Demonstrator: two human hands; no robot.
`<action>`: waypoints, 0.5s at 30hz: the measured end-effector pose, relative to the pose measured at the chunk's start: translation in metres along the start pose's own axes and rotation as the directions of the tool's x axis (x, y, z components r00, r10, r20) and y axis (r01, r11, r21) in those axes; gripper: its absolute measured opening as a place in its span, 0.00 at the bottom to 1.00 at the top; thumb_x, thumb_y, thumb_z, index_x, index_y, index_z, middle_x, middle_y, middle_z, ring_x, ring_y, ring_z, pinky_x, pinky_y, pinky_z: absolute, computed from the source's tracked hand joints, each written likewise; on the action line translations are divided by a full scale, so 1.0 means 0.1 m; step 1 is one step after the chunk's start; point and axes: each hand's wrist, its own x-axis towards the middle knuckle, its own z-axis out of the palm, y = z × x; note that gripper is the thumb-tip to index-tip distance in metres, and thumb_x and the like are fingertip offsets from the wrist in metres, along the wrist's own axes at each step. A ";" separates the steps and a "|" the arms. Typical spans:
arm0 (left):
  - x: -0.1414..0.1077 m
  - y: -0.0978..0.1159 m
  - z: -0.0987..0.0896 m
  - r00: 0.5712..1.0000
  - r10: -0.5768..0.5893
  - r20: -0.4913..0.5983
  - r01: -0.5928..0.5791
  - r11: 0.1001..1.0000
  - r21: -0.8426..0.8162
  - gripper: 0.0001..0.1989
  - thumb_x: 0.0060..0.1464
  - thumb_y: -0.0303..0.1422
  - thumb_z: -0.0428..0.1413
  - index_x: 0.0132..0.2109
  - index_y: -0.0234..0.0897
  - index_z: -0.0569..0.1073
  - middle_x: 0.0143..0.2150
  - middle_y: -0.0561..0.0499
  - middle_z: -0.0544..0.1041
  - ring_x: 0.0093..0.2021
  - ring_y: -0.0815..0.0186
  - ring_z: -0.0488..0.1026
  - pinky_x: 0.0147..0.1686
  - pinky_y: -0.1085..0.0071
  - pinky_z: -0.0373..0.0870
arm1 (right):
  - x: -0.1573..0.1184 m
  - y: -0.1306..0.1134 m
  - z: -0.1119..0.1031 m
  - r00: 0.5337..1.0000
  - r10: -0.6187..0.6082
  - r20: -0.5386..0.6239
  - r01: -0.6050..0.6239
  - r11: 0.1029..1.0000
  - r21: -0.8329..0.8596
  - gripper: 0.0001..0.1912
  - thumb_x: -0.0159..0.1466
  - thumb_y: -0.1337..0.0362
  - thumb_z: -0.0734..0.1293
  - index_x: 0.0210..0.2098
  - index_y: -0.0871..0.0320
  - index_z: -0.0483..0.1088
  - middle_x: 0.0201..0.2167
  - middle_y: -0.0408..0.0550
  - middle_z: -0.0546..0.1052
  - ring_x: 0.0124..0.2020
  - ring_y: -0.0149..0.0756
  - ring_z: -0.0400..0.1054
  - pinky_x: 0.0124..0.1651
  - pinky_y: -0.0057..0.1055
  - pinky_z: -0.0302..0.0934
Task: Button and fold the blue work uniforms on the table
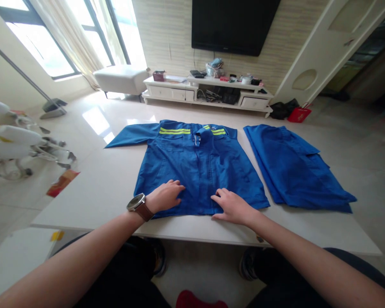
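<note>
A blue jacket (182,167) with yellow-green stripes lies front side up on the white table (93,188), its collar at the far side. One sleeve stretches out to the left; the other is mostly hidden. My left hand (167,196), with a watch on the wrist, rests on the lower left part of the jacket, fingers apart. Near the hem, right of the front closure, my right hand (231,206) touches the cloth with its fingers spread and the thumb by the edge. Folded blue cloth (295,167) lies to the right of the jacket.
Beyond the table stand a low white cabinet (179,92) with small items on it and a pale bench (122,80). A television (234,25) hangs on the wall. A red bag (299,114) is on the floor at the back right. White chair parts (16,134) show at the left.
</note>
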 end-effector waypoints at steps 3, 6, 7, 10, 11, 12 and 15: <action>0.02 -0.03 0.03 0.999 -0.001 0.053 0.001 1.000 0.011 0.16 0.55 0.32 0.59 0.51 0.34 0.80 0.47 0.39 0.78 0.50 0.55 0.75 0.55 0.63 0.70 | 0.02 -0.07 -0.02 1.000 -0.007 0.011 0.007 1.000 0.019 0.25 0.61 0.46 0.73 0.48 0.59 0.74 0.45 0.57 0.73 0.47 0.49 0.69 0.47 0.39 0.65; 0.03 0.05 0.01 0.994 -0.037 0.099 0.035 0.999 0.013 0.13 0.54 0.33 0.60 0.46 0.34 0.82 0.45 0.39 0.80 0.48 0.55 0.78 0.49 0.65 0.73 | 0.02 -0.12 -0.04 1.000 -0.011 0.021 0.010 0.998 0.054 0.23 0.61 0.49 0.73 0.47 0.60 0.74 0.44 0.56 0.73 0.45 0.47 0.70 0.45 0.36 0.64; 0.02 0.08 0.00 0.992 -0.048 0.118 0.046 0.999 0.016 0.13 0.53 0.33 0.60 0.44 0.33 0.82 0.45 0.39 0.80 0.47 0.54 0.78 0.47 0.65 0.74 | 0.01 -0.13 -0.04 0.999 -0.014 0.029 0.013 0.998 0.063 0.22 0.61 0.50 0.73 0.47 0.60 0.75 0.44 0.56 0.74 0.45 0.47 0.70 0.45 0.36 0.64; 0.00 0.20 -0.08 0.983 -0.066 0.172 0.064 0.998 0.016 0.12 0.51 0.33 0.61 0.41 0.32 0.83 0.43 0.38 0.82 0.44 0.52 0.80 0.44 0.64 0.75 | -0.04 -0.17 -0.10 0.996 -0.043 0.073 0.036 0.994 0.101 0.21 0.60 0.53 0.73 0.46 0.61 0.77 0.42 0.56 0.75 0.43 0.46 0.71 0.44 0.35 0.63; -0.02 0.25 -0.10 0.978 -0.064 0.199 0.062 0.998 0.015 0.11 0.50 0.33 0.62 0.40 0.32 0.84 0.42 0.38 0.82 0.43 0.52 0.81 0.43 0.64 0.76 | -0.05 -0.18 -0.13 0.994 -0.058 0.095 0.047 0.992 0.118 0.21 0.59 0.53 0.73 0.45 0.61 0.78 0.41 0.56 0.76 0.42 0.46 0.71 0.43 0.34 0.63; -0.03 0.29 -0.13 0.971 -0.060 0.231 0.057 0.998 0.017 0.11 0.50 0.34 0.62 0.38 0.32 0.84 0.40 0.38 0.83 0.41 0.51 0.81 0.41 0.64 0.76 | -0.07 -0.19 -0.16 0.990 -0.077 0.121 0.060 0.989 0.139 0.22 0.58 0.53 0.73 0.45 0.61 0.79 0.40 0.56 0.76 0.41 0.45 0.72 0.42 0.34 0.63; -0.10 0.43 -0.14 0.938 -0.025 0.346 0.024 1.000 0.007 0.11 0.48 0.37 0.65 0.36 0.33 0.84 0.35 0.40 0.83 0.37 0.52 0.81 0.36 0.64 0.76 | -0.12 -0.23 -0.28 0.965 -0.137 0.222 0.086 0.970 0.227 0.24 0.54 0.52 0.75 0.45 0.60 0.81 0.40 0.54 0.79 0.40 0.45 0.74 0.42 0.33 0.64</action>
